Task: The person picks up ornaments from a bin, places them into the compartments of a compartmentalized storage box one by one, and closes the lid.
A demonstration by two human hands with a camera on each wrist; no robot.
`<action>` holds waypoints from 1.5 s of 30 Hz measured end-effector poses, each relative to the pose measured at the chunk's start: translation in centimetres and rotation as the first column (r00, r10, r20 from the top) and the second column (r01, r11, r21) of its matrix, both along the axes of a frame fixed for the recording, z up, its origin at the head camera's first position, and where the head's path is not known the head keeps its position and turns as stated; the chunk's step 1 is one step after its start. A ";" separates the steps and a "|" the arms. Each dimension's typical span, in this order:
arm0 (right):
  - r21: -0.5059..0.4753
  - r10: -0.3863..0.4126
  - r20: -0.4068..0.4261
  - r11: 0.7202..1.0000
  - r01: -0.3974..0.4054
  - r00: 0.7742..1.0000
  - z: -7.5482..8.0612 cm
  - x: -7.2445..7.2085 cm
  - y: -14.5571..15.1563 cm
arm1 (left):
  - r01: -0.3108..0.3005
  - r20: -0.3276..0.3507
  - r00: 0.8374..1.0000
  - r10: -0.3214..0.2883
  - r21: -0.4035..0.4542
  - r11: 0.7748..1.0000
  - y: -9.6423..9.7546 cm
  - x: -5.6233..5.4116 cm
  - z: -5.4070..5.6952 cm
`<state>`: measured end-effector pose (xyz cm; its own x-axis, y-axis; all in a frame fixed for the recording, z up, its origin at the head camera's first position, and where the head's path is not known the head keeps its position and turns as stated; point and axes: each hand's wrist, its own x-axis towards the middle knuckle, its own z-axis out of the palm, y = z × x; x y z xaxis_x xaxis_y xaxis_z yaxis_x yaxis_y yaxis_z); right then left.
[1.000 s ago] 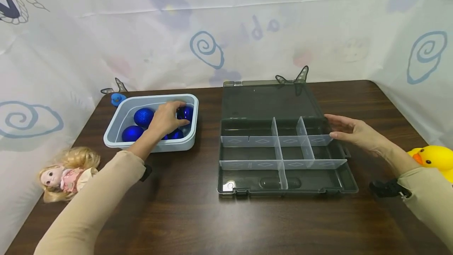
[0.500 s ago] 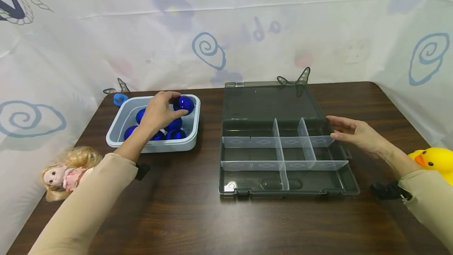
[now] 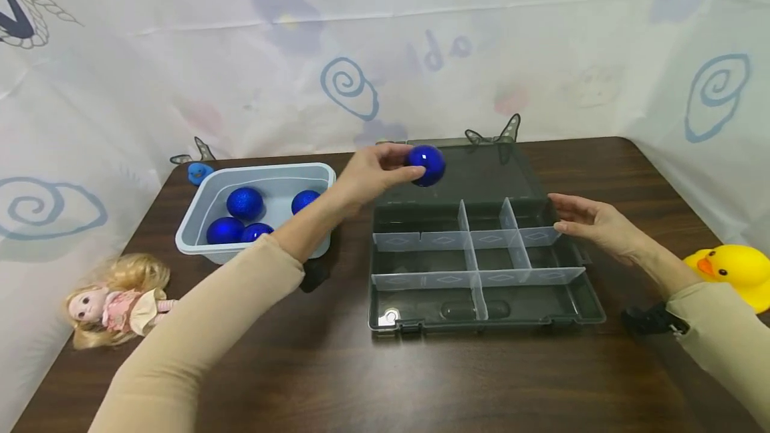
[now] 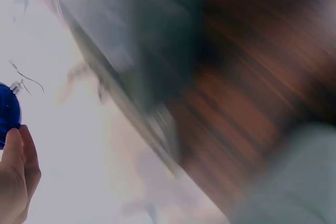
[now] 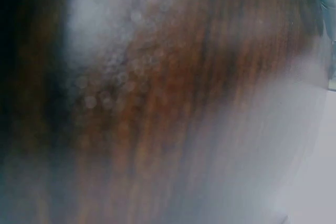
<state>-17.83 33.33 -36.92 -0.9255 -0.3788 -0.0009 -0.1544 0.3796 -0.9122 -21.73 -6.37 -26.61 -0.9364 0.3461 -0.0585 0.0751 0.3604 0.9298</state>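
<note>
My left hand (image 3: 369,176) pinches a shiny blue Christmas bauble (image 3: 426,166) between thumb and fingers, in the air before the raised lid of a divided organizer box (image 3: 421,260). In the left wrist view, the bauble (image 4: 7,113) shows a silver cap and a thin thread. My right hand (image 3: 601,226) touches the right side of the box near its back corner, fingers fairly straight. The box's compartments hold nothing. Several more blue baubles (image 3: 245,204) lie in a light blue tub (image 3: 191,236) at left, partly hidden by my left arm. The right wrist view is blurred and shows no hand.
A blonde doll (image 3: 120,306) lies at the table's left side. A small blue duck (image 3: 199,173) sits behind the tub. At the right edge is a large yellow duck (image 3: 735,271). The patterned white cloth (image 3: 240,85) hangs behind the dark wooden table (image 3: 451,379).
My left hand has lifted the bauble out of the tub and carried it right, to the box's lid. My right hand keeps its place at the box.
</note>
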 end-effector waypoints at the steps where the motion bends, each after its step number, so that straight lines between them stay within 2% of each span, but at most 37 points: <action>1: -0.003 0.001 0.004 1.000 -0.001 1.000 0.0 0.0 -0.1 | 0.035 0.013 0.999 -0.035 0.008 0.999 1.3 -0.1 -0.2; 4: 0.004 -0.005 0.014 1.000 0.005 1.000 -0.1 -0.1 -0.3 | 0.119 0.048 0.992 -0.121 0.027 0.992 5.0 -0.4 -0.7; 6: 0.013 -0.011 0.021 1.000 0.011 1.000 -0.1 -0.2 -0.5 | 0.153 0.075 0.985 -0.156 0.045 0.987 7.1 -0.7 -1.1; 11: 0.030 -0.005 0.031 1.000 0.004 1.000 -0.1 -0.4 -0.9 | 0.165 0.113 0.978 -0.175 0.087 0.982 10.9 -0.9 -2.2; 13: 0.029 0.001 0.035 1.000 -0.002 0.999 -0.1 -0.4 -1.0 | 0.164 0.112 0.979 -0.171 0.069 0.984 11.9 -0.9 -2.8; 19: 0.015 -0.001 0.048 1.000 0.000 0.999 0.0 -0.4 -0.9 | 0.152 0.110 0.983 -0.144 -0.065 0.986 13.9 -0.1 -4.3; 26: -0.007 0.009 0.029 1.000 -0.009 1.000 0.1 -0.3 -0.4 | 0.112 0.079 0.992 -0.101 -0.156 0.981 15.3 0.4 -4.5; 32: 0.011 -0.006 0.019 1.000 0.005 1.000 0.1 0.1 -0.1 | 0.103 0.062 0.994 -0.092 -0.202 0.974 15.9 0.8 -4.5; 36: 0.052 -0.027 0.018 0.998 0.026 0.999 -0.1 0.3 -0.1 | 0.113 0.074 0.992 -0.100 -0.192 0.975 15.5 0.9 -4.5; 38: 0.074 -0.036 0.017 0.997 0.035 0.999 -0.3 0.4 0.0 | 0.137 0.090 0.988 -0.123 -0.172 0.975 14.8 1.1 -4.3; 41: 0.081 -0.036 0.011 0.996 0.035 0.999 -0.4 0.3 0.0 | 0.181 0.106 0.980 -0.170 -0.105 0.978 12.6 1.4 -3.2; 43: 0.069 -0.028 0.001 0.997 0.027 1.000 -0.4 0.1 -0.1 | 0.203 0.100 0.975 -0.198 -0.046 0.978 10.2 1.6 -2.2; 45: 0.053 -0.015 -0.014 0.998 0.016 1.000 -0.4 -0.2 -0.1 | 0.188 0.077 0.979 -0.188 0.008 0.982 7.2 1.6 -1.3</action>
